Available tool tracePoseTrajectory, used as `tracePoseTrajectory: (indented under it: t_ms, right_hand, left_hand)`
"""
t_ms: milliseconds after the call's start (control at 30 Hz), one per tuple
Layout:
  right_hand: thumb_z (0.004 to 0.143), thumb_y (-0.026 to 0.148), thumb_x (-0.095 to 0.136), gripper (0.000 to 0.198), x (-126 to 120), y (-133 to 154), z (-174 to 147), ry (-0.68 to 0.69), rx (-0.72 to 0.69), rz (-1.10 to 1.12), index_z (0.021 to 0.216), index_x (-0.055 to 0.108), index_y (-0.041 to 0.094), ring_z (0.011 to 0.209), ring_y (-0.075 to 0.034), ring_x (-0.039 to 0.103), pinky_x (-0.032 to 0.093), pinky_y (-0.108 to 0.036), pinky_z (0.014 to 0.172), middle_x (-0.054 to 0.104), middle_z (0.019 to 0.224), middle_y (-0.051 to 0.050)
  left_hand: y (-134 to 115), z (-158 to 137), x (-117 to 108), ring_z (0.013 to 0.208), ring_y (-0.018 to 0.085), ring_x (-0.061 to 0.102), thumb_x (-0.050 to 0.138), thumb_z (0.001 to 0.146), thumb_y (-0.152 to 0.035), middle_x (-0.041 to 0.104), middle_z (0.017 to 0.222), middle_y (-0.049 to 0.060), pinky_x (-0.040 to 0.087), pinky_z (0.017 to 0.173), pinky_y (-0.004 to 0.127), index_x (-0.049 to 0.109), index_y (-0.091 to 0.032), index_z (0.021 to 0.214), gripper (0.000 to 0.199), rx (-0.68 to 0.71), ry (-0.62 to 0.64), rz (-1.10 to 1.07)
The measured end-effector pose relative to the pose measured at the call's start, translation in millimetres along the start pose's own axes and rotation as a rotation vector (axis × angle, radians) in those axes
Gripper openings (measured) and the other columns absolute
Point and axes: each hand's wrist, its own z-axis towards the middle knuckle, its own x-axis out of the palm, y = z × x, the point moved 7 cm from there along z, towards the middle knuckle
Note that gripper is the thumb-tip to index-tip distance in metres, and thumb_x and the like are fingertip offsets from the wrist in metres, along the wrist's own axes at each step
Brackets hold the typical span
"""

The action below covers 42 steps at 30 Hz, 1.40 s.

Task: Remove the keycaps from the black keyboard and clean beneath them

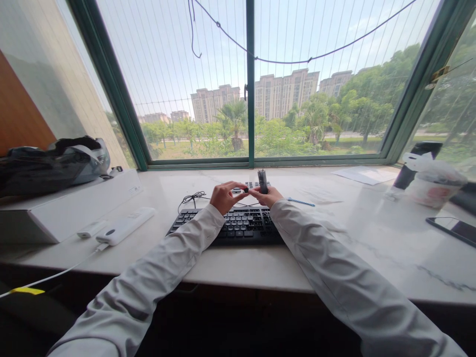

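Pinching a tiny black keycap (246,190) between thumb and forefinger, your left hand (224,197) sits just above the far rows of the black keyboard (238,225), fingers curled in and closed on that little piece. Right next to it, nearly touching, your right hand (268,196) is wrapped around the bottom of a small dark tool (262,181) that stands upright out of your fist, so that grip is closed too; what exactly the tool is, I honestly can't tell, it's too small. Both white sleeves run back toward you from the hands, crossing the near edge of the marble counter (334,258). Just off to the right of your right hand lies a thin blue pen (301,202). Left of your left hand there's a tangle of black cable (191,198), and further out that way a white power bank (125,226) with a smaller white gadget (91,228) beside it, then a white box (74,203) with a dark bag (52,163) sitting on top. Way off to the right of the grip you've got a phone (451,229) lying flat, a lidded plastic cup (433,183) and a dark bottle (416,163) behind it, plus a sheet of paper (366,174). Beyond your hands is the green-framed window (250,99), with trees and apartment blocks outside.
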Motion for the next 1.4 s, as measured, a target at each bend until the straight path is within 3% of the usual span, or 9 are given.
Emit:
tracePoseTrajectory:
  t_ms: [500, 633, 733, 933, 1400]
  right_hand:
    - [0.062, 0.055, 0.068, 0.044, -5, 4, 0, -0.052, -0.058, -0.159, 0.081, 0.070, 0.016, 0.060, -0.014, 0.052, 0.041, -0.027, 0.057, 0.057, 0.058, 0.000]
    - [0.075, 0.043, 0.062, 0.027, -13, 10, -2, -0.145, -0.119, -0.532, 0.084, 0.069, 0.019, 0.074, -0.019, 0.059, 0.043, -0.029, 0.069, 0.065, 0.074, -0.004]
    - [0.077, 0.036, 0.060, 0.022, -15, 10, -4, -0.149, -0.118, -0.885, 0.093, 0.068, 0.024, 0.079, -0.022, 0.061, 0.042, -0.031, 0.070, 0.068, 0.083, -0.006]
    - [0.077, 0.038, 0.058, 0.029, -19, -1, -6, -0.058, 0.031, -1.130, 0.103, 0.066, 0.027, 0.083, -0.026, 0.063, 0.044, -0.035, 0.069, 0.067, 0.096, -0.011]
    - [0.078, 0.037, 0.055, 0.035, -32, -1, -9, -0.094, 0.084, -1.220, 0.110, 0.063, 0.026, 0.089, -0.027, 0.064, 0.045, -0.036, 0.072, 0.067, 0.100, -0.012]
  left_hand:
    - [7, -1, 7, 0.046, 0.007, 0.052, 0.060, 0.081, -0.046, 0.071, 0.099, 0.000, 0.047, 0.056, 0.022, 0.070, -0.024, 0.096, 0.029, 0.008, 0.072, 0.092]
    - [25, 0, 7, 0.071, 0.015, 0.064, 0.066, 0.077, -0.036, 0.072, 0.095, -0.003, 0.049, 0.071, 0.026, 0.069, -0.027, 0.096, 0.021, -0.046, 0.107, 0.261]
    - [53, -2, 4, 0.084, 0.021, 0.065, 0.068, 0.072, -0.033, 0.072, 0.089, -0.004, 0.049, 0.076, 0.031, 0.069, -0.030, 0.088, 0.016, -0.190, 0.192, 0.436]
    - [94, -6, -7, 0.090, 0.024, 0.064, 0.065, 0.072, -0.034, 0.072, 0.093, -0.002, 0.048, 0.078, 0.034, 0.070, -0.033, 0.092, 0.020, -0.413, 0.315, 0.661]
    - [97, -7, -6, 0.091, 0.026, 0.064, 0.061, 0.073, -0.036, 0.071, 0.096, 0.001, 0.047, 0.078, 0.037, 0.070, -0.032, 0.091, 0.021, -0.428, 0.348, 0.703]
